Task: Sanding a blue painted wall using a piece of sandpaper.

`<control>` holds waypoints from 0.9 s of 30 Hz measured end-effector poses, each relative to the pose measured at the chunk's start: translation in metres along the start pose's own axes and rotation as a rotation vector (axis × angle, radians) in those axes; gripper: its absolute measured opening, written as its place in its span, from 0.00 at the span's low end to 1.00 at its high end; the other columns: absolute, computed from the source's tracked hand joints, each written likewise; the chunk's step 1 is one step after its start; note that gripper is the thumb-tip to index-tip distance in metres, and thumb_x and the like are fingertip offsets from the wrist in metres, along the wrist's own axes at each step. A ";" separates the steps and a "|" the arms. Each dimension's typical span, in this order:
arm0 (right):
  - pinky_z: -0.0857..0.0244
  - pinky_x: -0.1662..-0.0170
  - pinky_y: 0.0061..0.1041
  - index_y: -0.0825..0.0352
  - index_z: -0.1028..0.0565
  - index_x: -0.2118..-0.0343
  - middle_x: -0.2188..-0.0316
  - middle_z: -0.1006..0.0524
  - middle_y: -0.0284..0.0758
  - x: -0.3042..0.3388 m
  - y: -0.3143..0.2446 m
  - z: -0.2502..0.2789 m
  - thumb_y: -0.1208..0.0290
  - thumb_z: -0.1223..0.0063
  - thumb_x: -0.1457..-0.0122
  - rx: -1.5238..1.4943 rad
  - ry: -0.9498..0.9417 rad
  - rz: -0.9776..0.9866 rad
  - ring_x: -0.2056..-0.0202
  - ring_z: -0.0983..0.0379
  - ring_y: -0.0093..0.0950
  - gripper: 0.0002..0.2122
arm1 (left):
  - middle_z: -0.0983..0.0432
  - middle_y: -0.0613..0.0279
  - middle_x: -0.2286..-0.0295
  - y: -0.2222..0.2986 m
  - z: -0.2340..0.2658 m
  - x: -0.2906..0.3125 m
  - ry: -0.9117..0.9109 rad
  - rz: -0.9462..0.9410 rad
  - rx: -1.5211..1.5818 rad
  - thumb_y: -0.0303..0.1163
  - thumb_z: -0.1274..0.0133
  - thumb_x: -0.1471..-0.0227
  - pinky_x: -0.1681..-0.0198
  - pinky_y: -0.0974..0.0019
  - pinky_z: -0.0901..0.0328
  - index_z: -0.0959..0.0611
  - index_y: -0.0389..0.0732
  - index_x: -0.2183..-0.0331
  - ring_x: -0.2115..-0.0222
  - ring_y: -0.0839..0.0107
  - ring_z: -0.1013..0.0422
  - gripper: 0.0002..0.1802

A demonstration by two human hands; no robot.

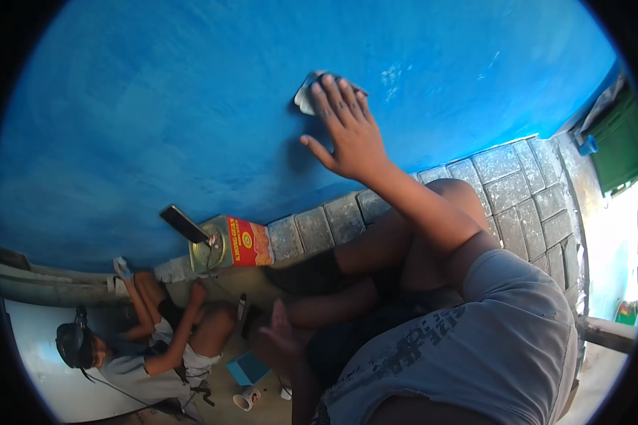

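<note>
My right hand (349,131) lies spread on the blue wall (191,99), pressing a folded, grey-white sheet that looks like sandpaper (304,98) against it. The sheet's pale edge sticks out left of the fingers, and the rest is hidden under them. White scuffed spots (391,76) mark the paint just right of this hand. Lower down, beside my bent leg, my left hand (283,334) hangs in shade with its fingers stretched out. It appears to hold nothing.
A red-and-yellow square tin (244,244) stands against the wall, with a dark flat rectangular thing (184,224) above it. Another person (156,340) crouches at lower left. Near them are a blue box (248,369) and a cup (246,399). Grey paving (507,170) borders the wall.
</note>
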State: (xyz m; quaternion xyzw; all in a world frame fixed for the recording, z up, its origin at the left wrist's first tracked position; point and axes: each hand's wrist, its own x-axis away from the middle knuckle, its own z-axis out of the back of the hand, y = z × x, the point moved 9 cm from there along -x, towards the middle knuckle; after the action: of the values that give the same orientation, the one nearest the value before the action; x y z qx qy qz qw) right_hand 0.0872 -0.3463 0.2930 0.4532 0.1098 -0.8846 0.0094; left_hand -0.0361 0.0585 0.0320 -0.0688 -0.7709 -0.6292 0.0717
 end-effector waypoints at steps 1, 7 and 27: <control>0.60 0.34 0.45 0.67 0.47 0.34 0.33 0.49 0.47 -0.004 0.001 0.007 0.49 0.48 0.41 0.004 0.046 -0.012 0.32 0.56 0.45 0.38 | 0.46 0.42 0.39 0.010 -0.006 0.008 0.020 0.009 0.000 0.71 0.80 0.44 0.32 0.57 0.63 0.40 0.27 0.40 0.35 0.55 0.52 0.55; 0.58 0.34 0.47 0.67 0.45 0.35 0.33 0.48 0.45 0.020 -0.014 -0.023 0.49 0.50 0.42 -0.016 -0.006 0.019 0.33 0.54 0.44 0.38 | 0.30 0.45 0.47 0.096 -0.091 -0.009 -0.152 -0.188 -0.781 0.51 0.63 0.35 0.38 0.59 0.46 0.30 0.30 0.44 0.43 0.58 0.37 0.33; 0.70 0.33 0.50 0.73 0.53 0.34 0.33 0.55 0.55 -0.012 0.041 0.054 0.50 0.53 0.39 0.039 0.186 -0.063 0.32 0.63 0.54 0.40 | 0.23 0.58 0.76 -0.003 -0.074 -0.132 -0.054 -0.384 -0.821 0.35 0.40 0.49 0.71 0.64 0.32 0.19 0.37 0.67 0.75 0.66 0.25 0.11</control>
State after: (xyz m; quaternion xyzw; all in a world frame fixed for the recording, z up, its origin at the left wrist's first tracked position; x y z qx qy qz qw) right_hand 0.0559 -0.3982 0.3250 0.5299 0.1074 -0.8404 -0.0374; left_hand 0.0948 -0.0162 0.0176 0.0364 -0.4577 -0.8827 -0.0999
